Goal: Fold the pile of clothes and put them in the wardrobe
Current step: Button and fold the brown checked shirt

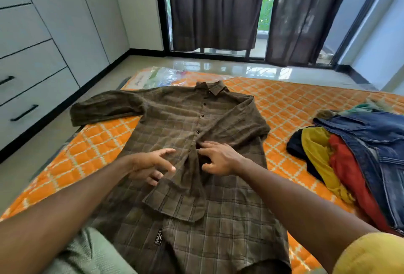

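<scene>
A brown plaid shirt [218,197] lies front up on the orange quilted mattress [290,107], collar at the far end. One sleeve stretches out to the left; the other is folded down along the right side. Both my hands meet at the button placket in the shirt's middle. My left hand [153,164] grips the loose front edge, with fingers under the flap and the thumb on top. My right hand [218,160] pinches the fabric of the placket just below a fastened button. The white wardrobe [43,40] with drawers stands along the left wall.
A pile of clothes [349,164] lies on the mattress at the right: a denim jacket over red, yellow and navy pieces. A clear plastic bag [161,77] sits at the mattress's far left corner. A pale green cloth [87,252] is at the near left. Curtained glass doors stand beyond.
</scene>
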